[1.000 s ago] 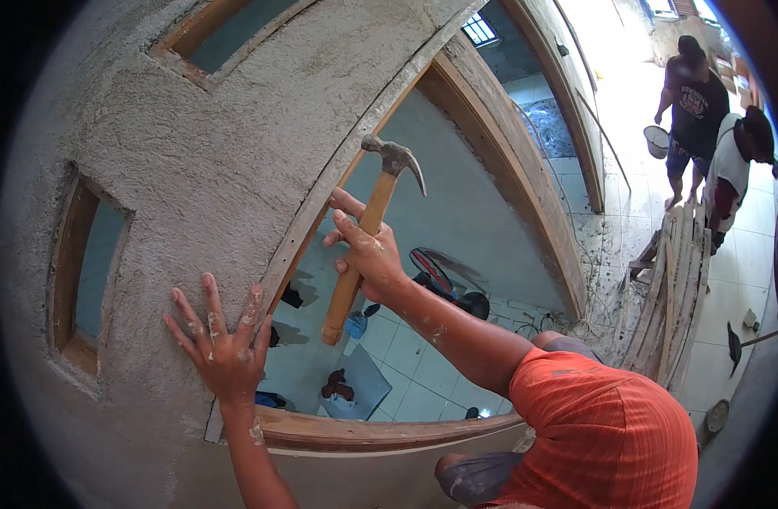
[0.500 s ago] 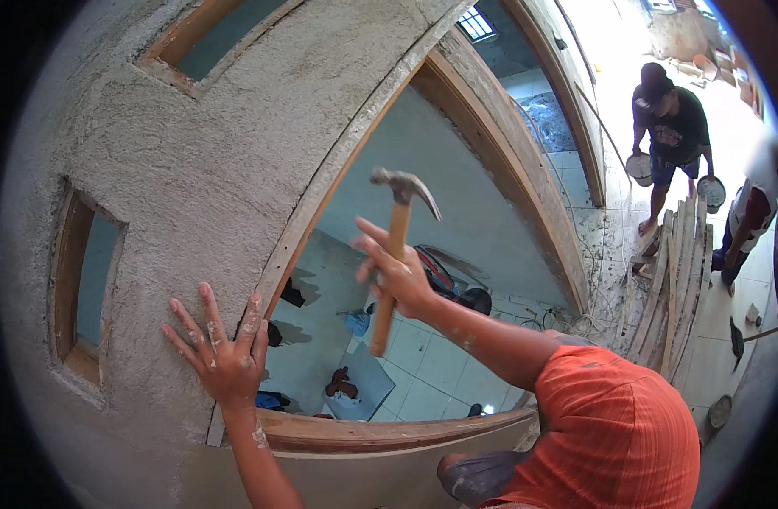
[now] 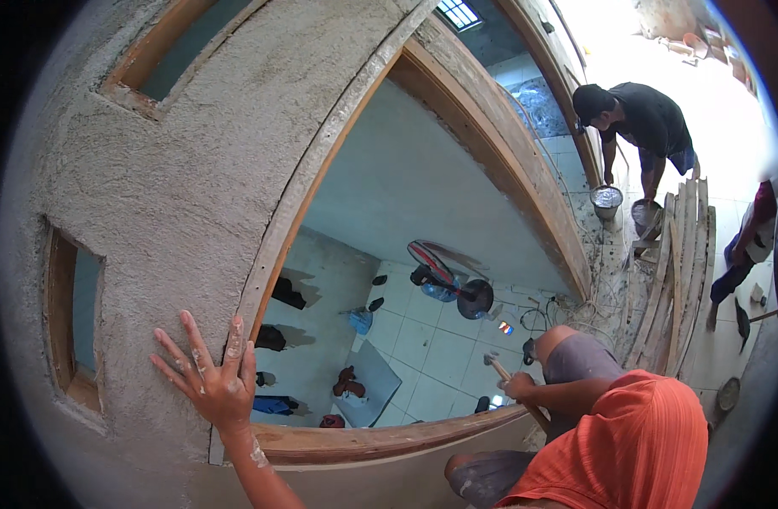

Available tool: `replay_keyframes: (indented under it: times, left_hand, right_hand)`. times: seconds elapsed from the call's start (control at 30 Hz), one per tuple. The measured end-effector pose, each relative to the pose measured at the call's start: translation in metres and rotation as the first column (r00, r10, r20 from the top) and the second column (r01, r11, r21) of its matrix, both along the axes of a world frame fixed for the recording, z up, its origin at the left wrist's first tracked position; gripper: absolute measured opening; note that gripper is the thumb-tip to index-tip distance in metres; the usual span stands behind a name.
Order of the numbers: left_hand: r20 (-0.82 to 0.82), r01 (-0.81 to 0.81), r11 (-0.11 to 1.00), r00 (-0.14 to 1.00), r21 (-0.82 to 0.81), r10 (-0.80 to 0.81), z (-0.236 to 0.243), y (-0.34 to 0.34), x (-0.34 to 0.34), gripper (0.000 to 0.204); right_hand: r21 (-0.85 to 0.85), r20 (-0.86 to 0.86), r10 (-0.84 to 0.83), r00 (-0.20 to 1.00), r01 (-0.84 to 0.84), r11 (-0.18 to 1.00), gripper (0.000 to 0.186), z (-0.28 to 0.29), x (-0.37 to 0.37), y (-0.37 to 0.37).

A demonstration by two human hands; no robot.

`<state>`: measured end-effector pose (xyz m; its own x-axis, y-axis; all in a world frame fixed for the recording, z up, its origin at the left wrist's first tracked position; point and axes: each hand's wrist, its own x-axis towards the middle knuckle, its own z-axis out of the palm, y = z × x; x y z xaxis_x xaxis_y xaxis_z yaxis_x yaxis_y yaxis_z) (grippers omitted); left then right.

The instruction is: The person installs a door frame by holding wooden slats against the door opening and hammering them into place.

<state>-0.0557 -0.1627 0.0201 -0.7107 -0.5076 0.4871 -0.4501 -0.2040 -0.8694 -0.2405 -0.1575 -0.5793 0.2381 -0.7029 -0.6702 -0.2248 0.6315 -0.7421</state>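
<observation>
My left hand (image 3: 218,388) lies spread against the rough grey plastered wall (image 3: 177,212). Its fingertips on one side reach onto a long narrow wooden strip (image 3: 274,225), which runs along the edge of the brown door frame (image 3: 355,438). My right hand (image 3: 518,388) is down beside my bent knee, closed round the wooden handle of a claw hammer (image 3: 537,416). The hammer's head points toward the opening and is small in view. White smears of plaster mark the left fingers and wrist.
Through the frame a fan (image 3: 474,299) and a grey board (image 3: 380,386) show on the tiled floor. At right, a co-worker (image 3: 648,114) bends over two buckets (image 3: 607,199) near stacked planks (image 3: 673,271). Another person (image 3: 750,237) stands at the far right.
My right hand has swung down and right with the hammer, from in front of the opening to beside my knee. The co-worker has bent down, lowering the buckets to the floor.
</observation>
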Motion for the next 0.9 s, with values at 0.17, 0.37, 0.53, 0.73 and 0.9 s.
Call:
replay_keyframes:
  times: [0.17,0.37,0.53,0.73,0.9]
  left_hand:
    - [0.017,-0.003,1.0,1.0,-0.005,0.003,0.001,-0.001,0.002,0.038]
    - [0.021,-0.013,1.0,1.0,-0.009,0.013,0.001,-0.003,0.007,0.04]
    - [0.013,-0.028,1.0,1.0,0.002,0.028,0.001,-0.001,0.004,0.039]
    - [0.012,-0.009,1.0,1.0,0.001,0.009,0.002,0.0,0.001,0.039]
    - [0.02,-0.01,1.0,1.0,-0.004,0.01,0.002,0.001,0.0,0.04]
  right_hand:
    - [0.085,0.057,0.163,0.985,-0.167,0.982,0.044,-0.015,0.01,0.012]
    - [0.029,-0.081,0.16,0.984,-0.158,0.987,0.045,-0.01,0.011,0.008]
    - [-0.137,-0.215,0.167,0.962,-0.199,0.97,0.058,-0.014,0.015,0.012]
    - [-0.242,-0.235,0.227,0.945,-0.283,0.928,0.071,-0.015,0.01,0.014]
    - [-0.194,-0.214,0.261,0.941,-0.303,0.933,0.069,-0.005,0.0,0.011]
